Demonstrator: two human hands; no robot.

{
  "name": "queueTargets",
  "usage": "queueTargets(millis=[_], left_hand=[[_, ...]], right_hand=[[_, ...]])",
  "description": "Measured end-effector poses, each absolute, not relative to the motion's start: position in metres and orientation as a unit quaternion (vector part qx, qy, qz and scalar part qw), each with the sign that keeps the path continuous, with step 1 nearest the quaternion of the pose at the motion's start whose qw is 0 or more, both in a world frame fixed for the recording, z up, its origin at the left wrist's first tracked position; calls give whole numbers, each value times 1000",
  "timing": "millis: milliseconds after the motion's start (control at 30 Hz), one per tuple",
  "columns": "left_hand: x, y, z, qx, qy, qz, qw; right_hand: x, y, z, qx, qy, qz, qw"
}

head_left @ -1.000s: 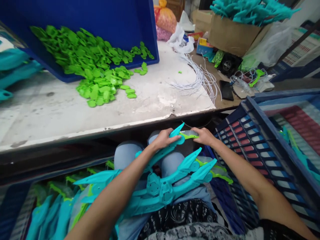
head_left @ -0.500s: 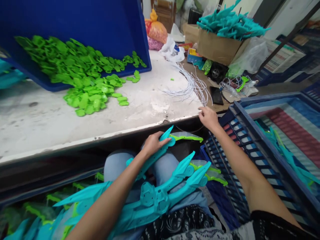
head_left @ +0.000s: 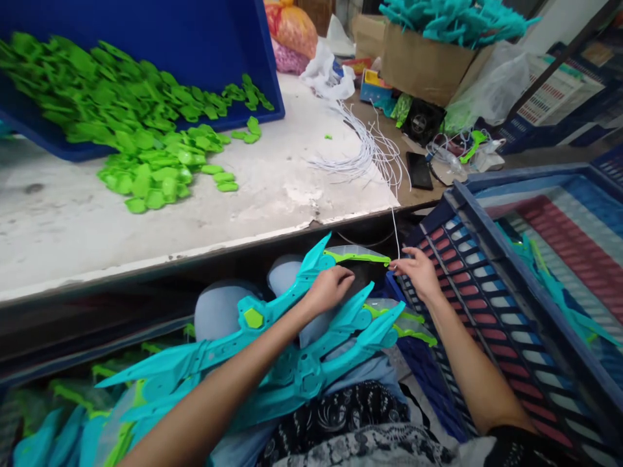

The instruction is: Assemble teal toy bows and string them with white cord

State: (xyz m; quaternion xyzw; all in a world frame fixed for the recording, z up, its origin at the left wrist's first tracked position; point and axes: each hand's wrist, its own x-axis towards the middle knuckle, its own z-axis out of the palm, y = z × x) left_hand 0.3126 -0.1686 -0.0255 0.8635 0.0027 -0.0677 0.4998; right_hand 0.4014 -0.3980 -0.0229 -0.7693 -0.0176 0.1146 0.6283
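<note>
Across my lap lies a turquoise plastic toy bow (head_left: 280, 311), with a yellow-green hexagonal cap at its middle and a green arm (head_left: 360, 257) with a clear fin at its right end. My right hand (head_left: 417, 272) pinches a white cord (head_left: 396, 230) right beside that arm's tip; the cord runs up to the table edge. My left hand (head_left: 333, 287) is over the bow's right limb, fingers curled together; whether anything is in them is hidden. More turquoise bows (head_left: 311, 379) lie beneath on my lap.
On the white table (head_left: 272, 188) are loose green caps (head_left: 156, 175), spilling from a tipped blue bin (head_left: 195, 39), and a bundle of white cords (head_left: 363, 152). A blue slatted crate (head_left: 462, 285) stands close at right. Behind, a cardboard box (head_left: 423, 65) holds turquoise parts.
My right hand came down from the table edge, drawing one white cord to the bow's green tip. My left hand slid right and off the limb it gripped; the bow's green cap now shows.
</note>
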Motion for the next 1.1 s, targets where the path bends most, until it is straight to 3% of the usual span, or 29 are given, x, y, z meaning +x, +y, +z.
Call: queueTargets(millis=[133,233,667,1100], left_hand=[[335,-199,-52,671,167,-226,686],[351,-213,-65,559,228,-267,751],[379,-242,-71,463,183,-294,816],[361,-220,-51,564,193,-278,753]], right_hand=[[386,-409,-44,-762,46,112,636],[392,-405,-51,-786,22,38,617],[396,-402,-68,-862,-119,-64,489],[398,-407,-71,-881,-250,-76,394]])
